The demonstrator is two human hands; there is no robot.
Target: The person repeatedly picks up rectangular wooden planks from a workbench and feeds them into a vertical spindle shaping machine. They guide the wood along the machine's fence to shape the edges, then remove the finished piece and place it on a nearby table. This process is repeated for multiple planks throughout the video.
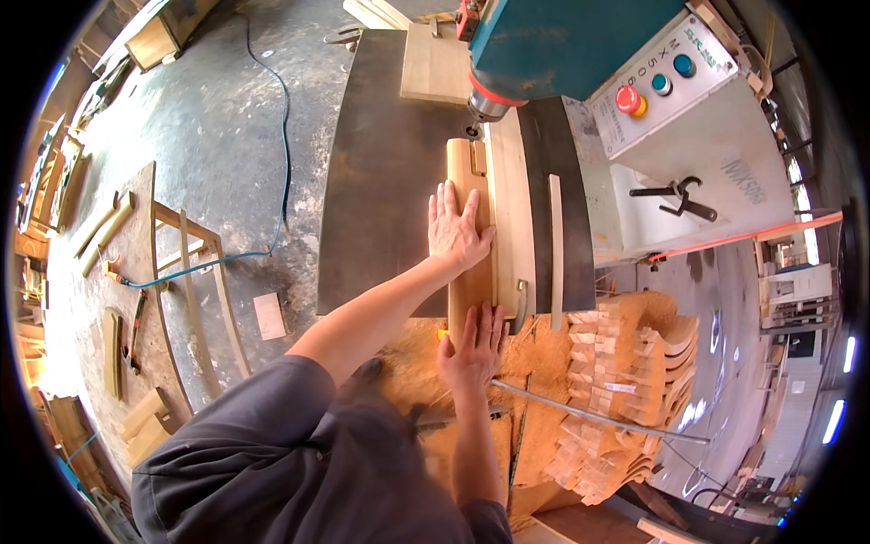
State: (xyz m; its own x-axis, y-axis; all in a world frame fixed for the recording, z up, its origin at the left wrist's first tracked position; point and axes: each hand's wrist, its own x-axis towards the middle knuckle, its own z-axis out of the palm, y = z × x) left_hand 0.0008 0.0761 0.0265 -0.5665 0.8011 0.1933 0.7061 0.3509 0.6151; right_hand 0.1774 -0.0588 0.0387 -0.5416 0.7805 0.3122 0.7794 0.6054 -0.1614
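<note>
A long pale wooden workpiece (469, 286) lies lengthwise on the dark machine table (381, 199), with a slot-like recess near its far end. My left hand (460, 238) rests on top of it, fingers stretched out and the thumb apart. Nearer to me, my right hand (473, 352) lies over the workpiece's near end with its fingers extended; what its palm touches is hidden. Just past the far end hangs the chuck (488, 109) of a teal milling machine (562, 45), a cutter below it. A straight wooden fence (512, 218) runs along the workpiece's right side.
A control panel (666, 86) with a red button and two round teal buttons stands at right, above a wrench-like tool (680, 198). Curved wooden pieces (625, 390) are stacked amid sawdust. A wooden bench (136, 299) stands left, with a blue hose (286, 136) across the floor.
</note>
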